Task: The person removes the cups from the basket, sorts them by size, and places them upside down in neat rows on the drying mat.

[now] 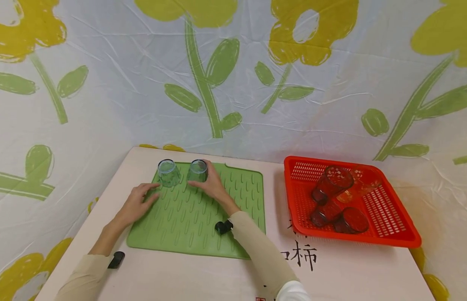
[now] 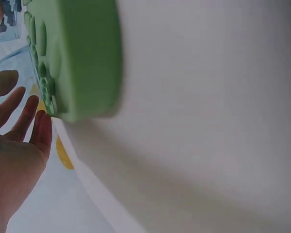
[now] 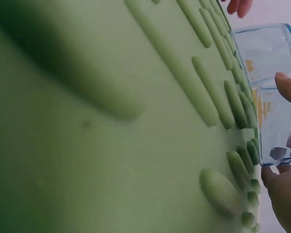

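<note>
Two clear, blue-tinted drinking glasses stand at the far left of a green ridged mat [image 1: 188, 228]. Around the right-hand glass [image 1: 197, 168] curl the thumb and fingers of my right hand [image 1: 215, 184]; the right wrist view shows this glass [image 3: 276, 124] resting on the mat, thumb on one side and fingers on the other. The other glass [image 1: 168, 173] stands a short gap to its left. My left hand [image 1: 136, 205] hovers by the mat's left edge, just in front of that glass, fingers spread and holding nothing. In the left wrist view its fingers [image 2: 26, 119] are relaxed.
To the right, a red plastic basket [image 1: 354, 237] holds several glasses [image 1: 333, 182], some lying tilted. The pale table [image 1: 173, 276] carries black written characters [image 1: 304, 255] near the basket. A flower-printed cloth [image 1: 248, 129] hangs behind the table.
</note>
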The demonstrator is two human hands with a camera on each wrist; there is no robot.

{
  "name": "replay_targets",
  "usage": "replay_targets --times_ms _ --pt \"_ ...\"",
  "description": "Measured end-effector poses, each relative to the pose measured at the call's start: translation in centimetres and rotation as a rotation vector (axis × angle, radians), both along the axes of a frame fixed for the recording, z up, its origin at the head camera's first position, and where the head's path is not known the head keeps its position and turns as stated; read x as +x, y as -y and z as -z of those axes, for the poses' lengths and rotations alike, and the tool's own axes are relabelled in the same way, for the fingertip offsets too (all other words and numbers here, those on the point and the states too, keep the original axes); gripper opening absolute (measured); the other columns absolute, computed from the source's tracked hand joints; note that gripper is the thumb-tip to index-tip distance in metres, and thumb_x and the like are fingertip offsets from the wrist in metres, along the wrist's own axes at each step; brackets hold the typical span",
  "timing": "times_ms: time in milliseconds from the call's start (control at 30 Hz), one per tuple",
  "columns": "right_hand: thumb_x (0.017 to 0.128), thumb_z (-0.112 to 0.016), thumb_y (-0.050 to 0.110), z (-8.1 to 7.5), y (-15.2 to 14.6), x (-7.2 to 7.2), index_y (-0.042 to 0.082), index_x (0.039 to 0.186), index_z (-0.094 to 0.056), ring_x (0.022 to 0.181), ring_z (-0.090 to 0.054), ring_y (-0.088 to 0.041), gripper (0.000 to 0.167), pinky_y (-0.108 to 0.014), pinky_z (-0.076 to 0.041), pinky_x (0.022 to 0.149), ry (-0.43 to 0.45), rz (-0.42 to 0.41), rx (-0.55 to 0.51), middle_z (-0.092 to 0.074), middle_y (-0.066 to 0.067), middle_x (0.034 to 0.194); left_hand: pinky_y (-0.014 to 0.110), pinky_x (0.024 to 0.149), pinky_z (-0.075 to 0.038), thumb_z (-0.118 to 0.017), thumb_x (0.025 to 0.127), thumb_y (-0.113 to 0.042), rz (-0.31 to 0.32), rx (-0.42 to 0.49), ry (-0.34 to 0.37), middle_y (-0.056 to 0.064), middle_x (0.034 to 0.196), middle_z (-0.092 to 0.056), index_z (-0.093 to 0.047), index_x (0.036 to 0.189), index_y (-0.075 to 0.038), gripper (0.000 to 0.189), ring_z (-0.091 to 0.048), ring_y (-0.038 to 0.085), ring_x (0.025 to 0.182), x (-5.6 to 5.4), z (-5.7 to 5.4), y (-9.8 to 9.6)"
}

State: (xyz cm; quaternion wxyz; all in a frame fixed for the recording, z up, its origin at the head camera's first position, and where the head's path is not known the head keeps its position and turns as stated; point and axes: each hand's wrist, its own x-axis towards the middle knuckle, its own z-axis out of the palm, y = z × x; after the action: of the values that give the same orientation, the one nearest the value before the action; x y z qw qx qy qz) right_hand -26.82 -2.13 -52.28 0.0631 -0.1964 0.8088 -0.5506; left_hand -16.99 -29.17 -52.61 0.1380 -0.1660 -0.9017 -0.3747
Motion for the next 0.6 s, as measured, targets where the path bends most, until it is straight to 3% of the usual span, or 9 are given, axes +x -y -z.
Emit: replay_targets --times_ms 133,267,367,467,600 --pt "0.087 -0.086 0.026 0.3 0.4 0.0 0.012 0.158 -0.033 0.141 -0.045 -0.025 0.089 -0.047 -0.04 0.113 0.012 0.003 0.003 -0.046 -0.01 0.153 0.066 0.093 -0.047 -0.069 0.096 0.004 0.004 0.007 0.027 0.034 0.121 -0.063 -0.063 0.124 0.014 0.031 -0.056 0.053 0.115 0.0 0.2 0.6" --pt "0.088 -0.085 0.026 0.2 0.6 0.0 0.011 0.158 -0.032 0.142 -0.044 -0.026 0.089 -0.046 -0.04 0.113 0.01 0.003 0.016 -0.045 -0.011 0.153 0.059 0.086 -0.052 -0.066 0.097 0.005 0.018 -0.011 0.059 0.035 0.123 -0.061 -0.062 0.127 0.014 0.031 -0.059 0.05 0.112 -0.1 0.1 1.1" --pt "0.089 -0.084 0.026 0.1 0.9 0.0 0.011 0.158 -0.032 0.142 -0.044 -0.025 0.088 -0.046 -0.04 0.114 0.007 -0.003 0.027 -0.045 -0.011 0.153 0.053 0.082 -0.05 -0.065 0.098 0.004 0.028 -0.025 0.078 0.035 0.126 -0.059 -0.06 0.129 0.014 0.033 -0.059 0.048 0.111 -0.2 0.0 1.4" --pt "0.09 -0.084 0.025 0.2 1.1 0.0 0.011 0.158 -0.032 0.142 -0.044 -0.025 0.087 -0.045 -0.04 0.113 0.009 -0.008 0.028 -0.045 -0.01 0.153 0.056 0.087 -0.048 -0.065 0.098 0.004 0.058 -0.014 0.094 0.036 0.128 -0.058 -0.059 0.13 0.015 0.035 -0.056 0.051 0.117 -0.4 0.1 1.7" --pt "0.089 -0.084 0.025 0.5 1.0 0.0 0.01 0.157 -0.033 0.139 -0.047 -0.025 0.086 -0.045 -0.041 0.112 0.013 -0.006 0.021 -0.047 -0.011 0.15 0.067 0.099 -0.037 -0.069 0.096 0.001 0.103 -0.003 0.127 0.036 0.133 -0.055 -0.058 0.132 0.014 0.04 -0.047 0.055 0.125 -0.5 0.6 1.8"
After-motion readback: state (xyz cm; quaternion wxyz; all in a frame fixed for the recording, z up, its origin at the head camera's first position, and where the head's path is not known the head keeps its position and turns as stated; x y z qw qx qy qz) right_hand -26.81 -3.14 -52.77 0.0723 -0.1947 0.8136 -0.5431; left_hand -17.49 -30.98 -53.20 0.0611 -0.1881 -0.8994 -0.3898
